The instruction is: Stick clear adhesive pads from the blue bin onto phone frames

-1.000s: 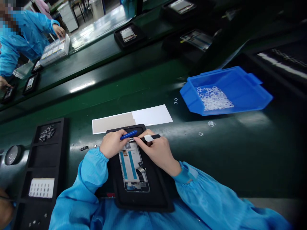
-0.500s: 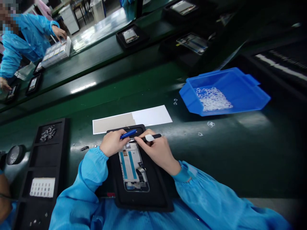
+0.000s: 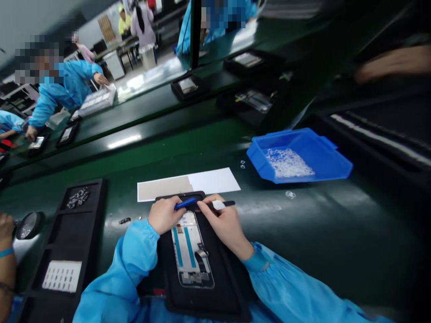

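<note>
My left hand (image 3: pixel 165 214) is closed around a blue pen-like tool (image 3: pixel 185 203) at the top end of an opened phone (image 3: pixel 190 246). The phone lies in a black tray (image 3: pixel 222 287), its inside showing two blue strips and a curled flex cable (image 3: pixel 201 255). Just right of the phone's top, my right hand (image 3: pixel 224 222) pinches a slim black tool with a white wrap (image 3: pixel 219 205), which looks like tweezers. Its tip is hidden by my fingers, so I cannot tell whether a small part is between them.
A blue bin (image 3: pixel 299 157) of small white rings stands to the right. White card (image 3: pixel 215 179) lies behind the tray. On the left is a compartmented black tray (image 3: pixel 72 229) with small parts. Co-workers sit across the bench, and a person's hand (image 3: pixel 393 63) shows at far right.
The whole view has tilted upward, so the bench sits lower in the picture. My right hand's fingertips have drawn slightly away from the left hand. A person's hand has appeared at far right.
</note>
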`<control>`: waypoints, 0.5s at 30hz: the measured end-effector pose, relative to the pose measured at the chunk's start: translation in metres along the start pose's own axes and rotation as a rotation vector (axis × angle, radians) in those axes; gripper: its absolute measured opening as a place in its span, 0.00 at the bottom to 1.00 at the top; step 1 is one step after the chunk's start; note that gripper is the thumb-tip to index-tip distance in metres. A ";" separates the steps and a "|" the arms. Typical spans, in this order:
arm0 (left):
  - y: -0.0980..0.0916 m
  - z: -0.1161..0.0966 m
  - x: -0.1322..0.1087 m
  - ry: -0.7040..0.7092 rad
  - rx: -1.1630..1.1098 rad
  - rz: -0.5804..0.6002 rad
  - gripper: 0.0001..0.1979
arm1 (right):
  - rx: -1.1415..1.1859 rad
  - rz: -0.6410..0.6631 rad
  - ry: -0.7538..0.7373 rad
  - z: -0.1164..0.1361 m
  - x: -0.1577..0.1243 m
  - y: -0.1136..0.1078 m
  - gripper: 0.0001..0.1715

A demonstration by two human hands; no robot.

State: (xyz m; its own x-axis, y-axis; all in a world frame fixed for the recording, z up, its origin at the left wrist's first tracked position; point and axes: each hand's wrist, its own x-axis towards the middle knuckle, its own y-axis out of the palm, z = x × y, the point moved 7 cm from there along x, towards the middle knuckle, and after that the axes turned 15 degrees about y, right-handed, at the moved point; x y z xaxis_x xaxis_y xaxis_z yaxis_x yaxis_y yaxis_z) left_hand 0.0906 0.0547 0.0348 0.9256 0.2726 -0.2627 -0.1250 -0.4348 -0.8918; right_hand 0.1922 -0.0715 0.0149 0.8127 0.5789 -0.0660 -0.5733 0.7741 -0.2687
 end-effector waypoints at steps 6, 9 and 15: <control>0.001 0.009 -0.068 -0.039 -0.228 -0.414 0.09 | 0.175 -0.131 -0.061 0.001 0.006 -0.010 0.14; 0.018 0.022 -0.113 -0.140 -0.323 -0.488 0.16 | 0.224 -0.141 -0.054 -0.002 0.005 -0.008 0.14; 0.015 0.038 -0.163 -0.246 -0.414 -0.476 0.34 | 0.219 -0.094 0.022 -0.021 0.006 0.005 0.19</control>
State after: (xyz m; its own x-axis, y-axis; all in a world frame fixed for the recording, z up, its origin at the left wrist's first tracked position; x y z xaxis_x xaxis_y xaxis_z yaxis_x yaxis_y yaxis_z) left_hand -0.0757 0.0360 0.0502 0.7317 0.6816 0.0040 0.4684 -0.4985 -0.7295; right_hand 0.1962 -0.0693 -0.0067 0.8642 0.4979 -0.0724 -0.5020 0.8628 -0.0595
